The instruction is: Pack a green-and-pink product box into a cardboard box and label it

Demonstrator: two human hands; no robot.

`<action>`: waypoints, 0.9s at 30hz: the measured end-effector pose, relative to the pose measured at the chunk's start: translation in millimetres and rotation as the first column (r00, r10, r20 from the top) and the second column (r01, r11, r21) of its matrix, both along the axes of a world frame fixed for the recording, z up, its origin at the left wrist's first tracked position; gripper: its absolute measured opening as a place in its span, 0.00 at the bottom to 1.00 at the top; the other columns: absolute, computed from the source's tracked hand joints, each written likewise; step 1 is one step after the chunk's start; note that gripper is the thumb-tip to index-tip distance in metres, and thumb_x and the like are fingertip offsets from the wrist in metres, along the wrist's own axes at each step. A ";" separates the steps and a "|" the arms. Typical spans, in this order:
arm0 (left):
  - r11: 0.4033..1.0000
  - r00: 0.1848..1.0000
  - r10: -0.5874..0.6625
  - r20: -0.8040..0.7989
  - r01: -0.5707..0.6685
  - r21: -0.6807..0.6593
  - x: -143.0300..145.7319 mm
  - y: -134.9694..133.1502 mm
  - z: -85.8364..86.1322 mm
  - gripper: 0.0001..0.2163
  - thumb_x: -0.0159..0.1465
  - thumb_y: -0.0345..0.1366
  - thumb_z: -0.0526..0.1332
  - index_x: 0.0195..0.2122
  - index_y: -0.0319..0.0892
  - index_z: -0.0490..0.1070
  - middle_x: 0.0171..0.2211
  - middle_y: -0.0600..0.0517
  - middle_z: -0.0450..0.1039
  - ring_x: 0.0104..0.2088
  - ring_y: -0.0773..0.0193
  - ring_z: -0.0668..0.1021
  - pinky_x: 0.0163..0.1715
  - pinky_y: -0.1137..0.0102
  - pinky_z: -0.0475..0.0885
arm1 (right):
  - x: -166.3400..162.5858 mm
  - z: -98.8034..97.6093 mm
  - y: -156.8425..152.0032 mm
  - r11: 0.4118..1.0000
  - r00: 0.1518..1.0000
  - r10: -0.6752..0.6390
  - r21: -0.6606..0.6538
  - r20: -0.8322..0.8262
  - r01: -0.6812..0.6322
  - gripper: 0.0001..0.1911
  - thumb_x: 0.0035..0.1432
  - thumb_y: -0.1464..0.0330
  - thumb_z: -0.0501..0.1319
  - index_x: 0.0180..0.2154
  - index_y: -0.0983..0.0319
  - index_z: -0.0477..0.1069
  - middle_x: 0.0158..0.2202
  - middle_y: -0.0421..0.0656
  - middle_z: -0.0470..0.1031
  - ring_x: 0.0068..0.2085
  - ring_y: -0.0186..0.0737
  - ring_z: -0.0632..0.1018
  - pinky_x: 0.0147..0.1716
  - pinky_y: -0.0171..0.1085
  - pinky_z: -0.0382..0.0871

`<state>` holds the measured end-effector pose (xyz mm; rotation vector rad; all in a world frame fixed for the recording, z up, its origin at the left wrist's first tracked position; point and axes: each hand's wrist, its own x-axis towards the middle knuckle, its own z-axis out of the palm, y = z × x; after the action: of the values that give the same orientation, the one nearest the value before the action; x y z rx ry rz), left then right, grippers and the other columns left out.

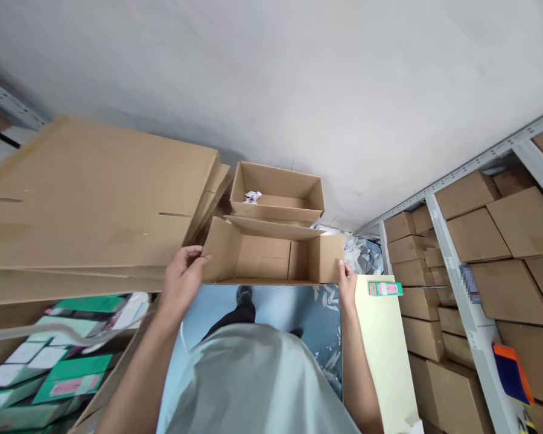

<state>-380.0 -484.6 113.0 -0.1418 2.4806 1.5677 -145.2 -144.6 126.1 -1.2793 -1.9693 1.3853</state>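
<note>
Between both hands is an open cardboard box [263,256], long and narrow, with nothing visible inside. My left hand [184,274] pinches its left end, thumb toward the inside edge. At the opposite end, my right hand [346,278] grips the flap, fingers partly hidden behind the cardboard. Just beyond this box sits a second open box [278,211] with crumpled white paper [252,197] in it. Large flat cardboard sheets [104,199] are stacked beside my left hand. A small green and pink box [385,289] lies on a pale yellow tabletop [377,337] near my right hand.
On the left, a big carton holds several green and white packages [72,374]. Metal shelving [457,283] full of closed cartons [518,220] lines the right. Plastic wrapping [364,254] is heaped by the wall, and scraps [329,296] litter the blue floor [276,307].
</note>
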 end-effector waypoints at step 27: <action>0.860 0.864 -0.454 -0.219 0.360 -0.362 -126.6 28.4 0.6 0.40 0.63 0.31 0.69 0.78 0.47 0.64 0.80 0.37 0.59 0.82 0.35 0.59 0.80 0.43 0.60 | -138.1 -13.4 20.0 0.922 0.891 0.386 -0.062 0.240 -0.382 0.32 0.60 0.38 0.64 0.40 0.61 0.82 0.37 0.49 0.87 0.38 0.50 0.83 0.40 0.41 0.75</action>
<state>-506.6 -456.2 113.6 0.5922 2.7231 1.0786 -283.3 -124.6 112.7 -1.1549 -2.4970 1.4708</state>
